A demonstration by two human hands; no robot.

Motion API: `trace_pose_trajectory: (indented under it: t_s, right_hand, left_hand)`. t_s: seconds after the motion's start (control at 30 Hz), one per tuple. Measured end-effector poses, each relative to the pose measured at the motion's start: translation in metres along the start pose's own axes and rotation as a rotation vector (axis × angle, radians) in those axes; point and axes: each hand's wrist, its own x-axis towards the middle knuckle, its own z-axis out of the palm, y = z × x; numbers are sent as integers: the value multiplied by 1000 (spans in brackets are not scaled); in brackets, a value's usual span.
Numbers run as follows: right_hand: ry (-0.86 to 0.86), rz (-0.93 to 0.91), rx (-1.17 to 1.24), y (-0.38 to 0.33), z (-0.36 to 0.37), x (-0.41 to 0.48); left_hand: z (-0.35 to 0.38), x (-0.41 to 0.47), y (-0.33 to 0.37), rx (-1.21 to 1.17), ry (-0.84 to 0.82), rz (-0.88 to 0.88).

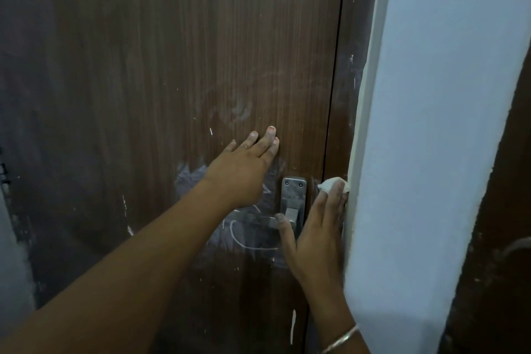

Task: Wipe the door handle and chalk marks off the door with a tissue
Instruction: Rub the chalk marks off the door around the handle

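Observation:
A brown wooden door (172, 66) fills the view. Its metal handle plate (293, 195) sits low on the right edge, and the lever (253, 220) runs left from it. My left hand (244, 167) lies flat on the door above the lever, fingers straight. My right hand (316, 230) presses a crumpled white tissue (332, 183) with straight fingers against the door frame right of the plate; its thumb touches the lever. A white chalk loop (253, 246) and smeared chalk (189, 175) show around the handle.
A pale wall edge (431, 152) juts out just right of the door frame and hides part of my right hand. Another dark brown surface (494, 267) lies beyond it at the far right. Small white flecks dot the door.

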Motion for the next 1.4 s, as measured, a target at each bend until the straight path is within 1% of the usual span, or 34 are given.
trace_pose_trajectory:
  t_s: [0.07,0.2,0.27,0.33,0.4,0.5,0.57,0.63,0.77,0.83,0.9,1.0,1.13,1.23,1.33,1.4]
  right_hand:
    - [-56,14,-24,8,5,-14]
    - [-207,145,-90,22,22,-59]
    - [-240,183,-113,27,28,-73]
    - [-229,176,-93,29,28,-72]
    - [-189,136,-23,27,24,-59]
    - [-105,63,22,18,21,-40]
    - [-92,41,-3,20,23,-40]
    - [-120,45,-47,30,30,-54]
    - [-248,155,-113,47,51,-109]
    - [-260,173,-112,48,54,-121]
    - [-206,143,-58,45,52,-112]
    - [-109,38,16,35,43,-81]
    - [-67,-17,-35,35,38,-62]
    - [-128,-17,-79,45,45,-90]
    - [-237,42,-63,50,55,-123]
    - [-254,73,-54,50,57,-125]
  left_hand:
    - [2,-1,4,14,38,-16]
    - [17,-20,27,-69,287,4]
    - [35,-37,43,-145,340,43]
    - [52,-50,53,-231,288,39]
    - [62,-53,54,-280,230,20]
    - [61,-46,49,-286,205,18]
    - [60,-41,47,-274,183,27]
    - [62,-39,48,-270,198,18]
    - [69,-41,51,-305,244,-24]
    - [71,-41,51,-310,246,-25]
    - [72,-40,50,-308,238,-27]
    - [73,-39,49,-292,237,-29]
    - [75,-39,49,-278,243,-32]
    - [74,-39,51,-290,253,-42]
    - [74,-39,52,-295,236,-52]
    - [73,-40,51,-300,228,-50]
